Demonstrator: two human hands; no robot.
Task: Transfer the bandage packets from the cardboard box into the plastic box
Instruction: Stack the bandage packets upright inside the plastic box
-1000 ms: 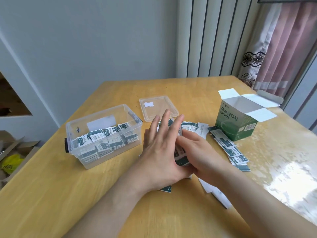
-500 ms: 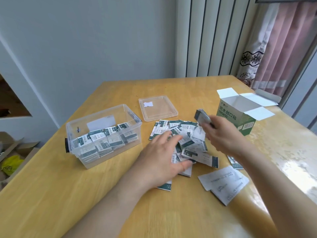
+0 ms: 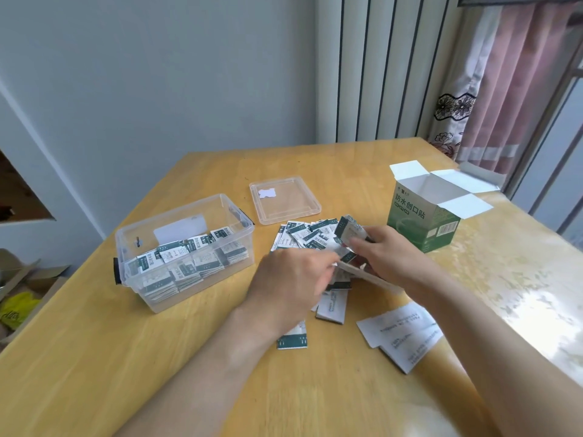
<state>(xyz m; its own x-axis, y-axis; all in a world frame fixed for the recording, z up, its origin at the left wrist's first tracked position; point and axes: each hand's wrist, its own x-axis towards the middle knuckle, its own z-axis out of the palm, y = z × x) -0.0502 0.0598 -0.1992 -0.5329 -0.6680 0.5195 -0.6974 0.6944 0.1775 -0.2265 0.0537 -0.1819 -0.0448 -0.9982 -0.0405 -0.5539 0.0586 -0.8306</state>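
Packets (image 3: 299, 236) lie under both grips: right grip (image 3: 388, 257) pinches a stack (image 3: 347, 230), left grip (image 3: 293, 279) curls over them, hold unclear. Square it before carrying left to the plastic box (image 3: 157, 302).

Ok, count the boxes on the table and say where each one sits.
2. The clear plastic box sits on the left of the table, part-filled with packets. The green cardboard box stands open at the far right. None seems hidden.

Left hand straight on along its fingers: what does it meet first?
Probably the packets held by the right hand, just ahead of the left hand; blur hides whether they touch.
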